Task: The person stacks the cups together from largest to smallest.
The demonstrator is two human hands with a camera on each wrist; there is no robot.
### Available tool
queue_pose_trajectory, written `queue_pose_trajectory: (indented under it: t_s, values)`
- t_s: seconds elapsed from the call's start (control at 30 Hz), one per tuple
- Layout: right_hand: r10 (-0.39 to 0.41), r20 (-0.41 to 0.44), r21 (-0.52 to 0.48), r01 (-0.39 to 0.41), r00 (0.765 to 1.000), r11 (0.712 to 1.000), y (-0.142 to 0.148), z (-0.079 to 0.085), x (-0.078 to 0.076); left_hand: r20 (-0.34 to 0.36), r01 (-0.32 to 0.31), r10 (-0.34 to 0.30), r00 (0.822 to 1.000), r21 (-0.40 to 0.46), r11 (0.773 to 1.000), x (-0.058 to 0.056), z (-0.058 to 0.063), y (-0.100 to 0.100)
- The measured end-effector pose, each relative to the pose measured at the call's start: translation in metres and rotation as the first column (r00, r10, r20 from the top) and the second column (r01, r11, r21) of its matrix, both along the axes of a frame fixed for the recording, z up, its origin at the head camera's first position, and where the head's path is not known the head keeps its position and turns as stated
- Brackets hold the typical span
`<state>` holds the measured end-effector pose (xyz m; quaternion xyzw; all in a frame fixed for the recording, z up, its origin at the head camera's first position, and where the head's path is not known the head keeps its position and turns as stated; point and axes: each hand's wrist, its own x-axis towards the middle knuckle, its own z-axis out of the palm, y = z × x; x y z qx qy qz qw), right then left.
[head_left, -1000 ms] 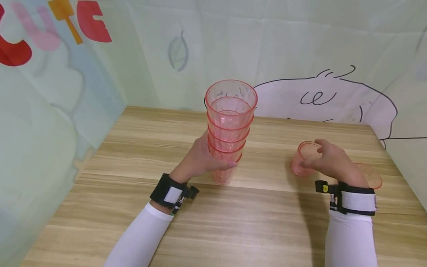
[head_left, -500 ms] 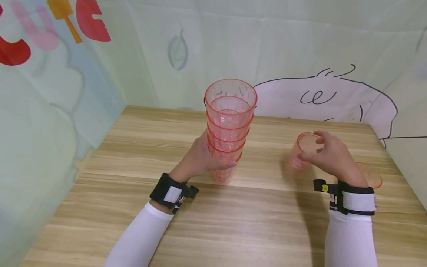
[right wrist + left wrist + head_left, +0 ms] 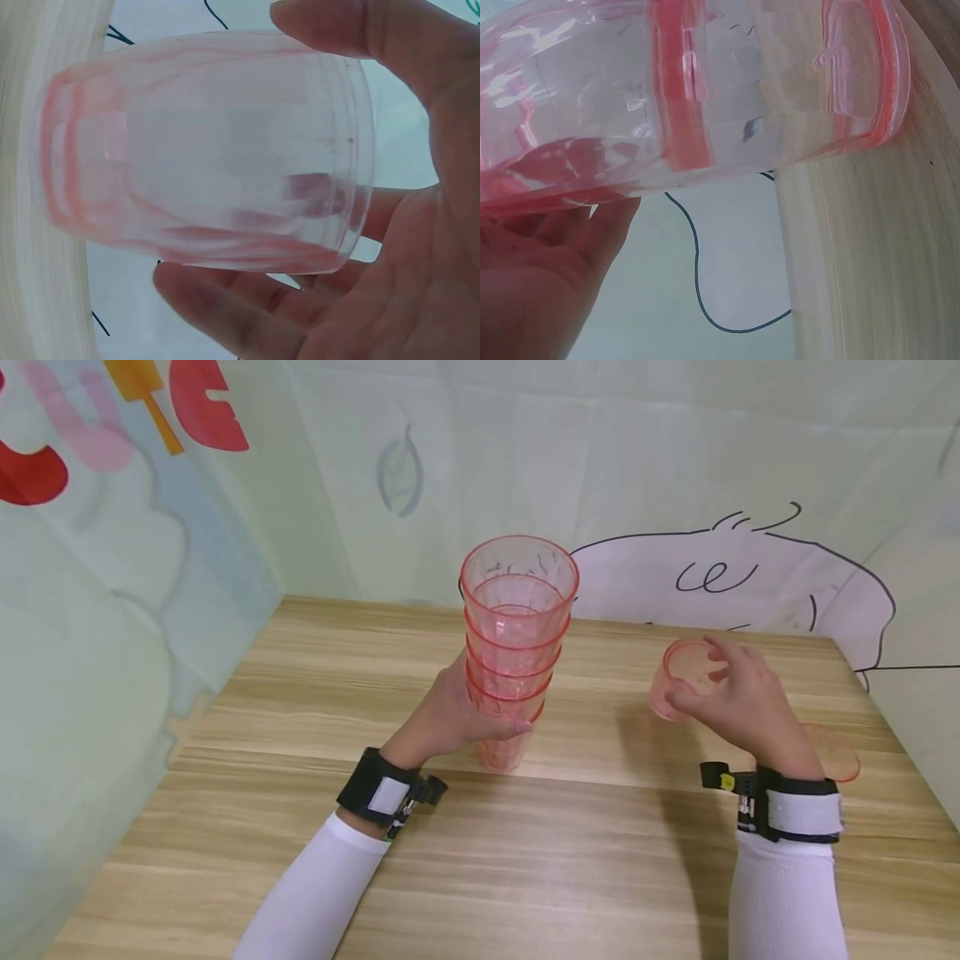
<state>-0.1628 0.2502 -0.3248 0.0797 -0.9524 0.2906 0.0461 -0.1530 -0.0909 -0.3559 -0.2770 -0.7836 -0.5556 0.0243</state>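
In the head view, a tall stack of nested, clear pink tumblers (image 3: 517, 631) stands upright at the middle of the table. My left hand (image 3: 453, 718) grips it low down, thumb across the front and fingers behind. To the right, my right hand (image 3: 738, 706) holds a single pink tumbler (image 3: 662, 693) near its rim, between thumb and fingers. Its shadow falls apart from its base. The right wrist view shows this tumbler (image 3: 217, 150) from the side, thumb and fingers on opposite sides. The left wrist view shows the stack's ribbed walls (image 3: 735, 90) and red rims up close.
Another pink tumbler (image 3: 840, 752) is on the table behind my right wrist, partly hidden by it. The wood-grain table (image 3: 570, 860) ends at a printed cloth backdrop (image 3: 337, 460) at the back and sides.
My right hand has raised the single tumbler and carried it slightly away from me; its shadow has separated from it. My left hand and the stack have stayed put.
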Motion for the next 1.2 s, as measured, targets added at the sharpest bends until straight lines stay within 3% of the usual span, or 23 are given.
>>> queue_pose_trajectory:
  t_s: [0.1, 0.23, 0.33, 0.63, 0.7, 0.97, 1.2]
  values:
    - [0.009, -0.05, -0.01, -0.01, 0.999, 1.0, -0.001, 0.001, 0.0, 0.01, -0.001, 0.001, 1.0, -0.003, 1.0, 0.005, 0.007, 0.001]
    - [0.008, -0.078, -0.025, -0.01, 0.997, 1.0, -0.003, 0.002, 0.0, 0.009, -0.006, 0.006, 1.0, -0.003, 1.0, 0.005, 0.007, 0.001]
    - [-0.001, -0.07, -0.029, -0.001, 0.998, 1.0, -0.004, 0.004, 0.001, -0.014, -0.016, 0.016, 1.0, -0.004, 1.0, -0.002, -0.005, 0.0]
    - [-0.07, -0.072, -0.075, 0.064, 0.995, 0.995, -0.007, 0.008, 0.003, 0.008, -0.035, 0.035, 0.999, -0.025, 0.999, -0.003, -0.006, -0.001]
    - [-0.081, -0.077, -0.092, 0.074, 0.994, 0.993, -0.007, 0.008, 0.003, 0.02, -0.032, 0.033, 0.999, -0.027, 0.999, -0.002, -0.003, -0.001]
    - [-0.115, -0.127, -0.181, 0.091, 0.985, 0.979, -0.011, 0.01, 0.005, 0.041, -0.038, 0.039, 0.998, -0.037, 0.999, 0.017, 0.026, 0.002]
    - [-0.147, -0.205, -0.297, 0.081, 0.968, 0.951, -0.015, 0.014, 0.009, 0.029, -0.03, 0.031, 0.999, -0.023, 0.999, 0.018, 0.028, 0.003]
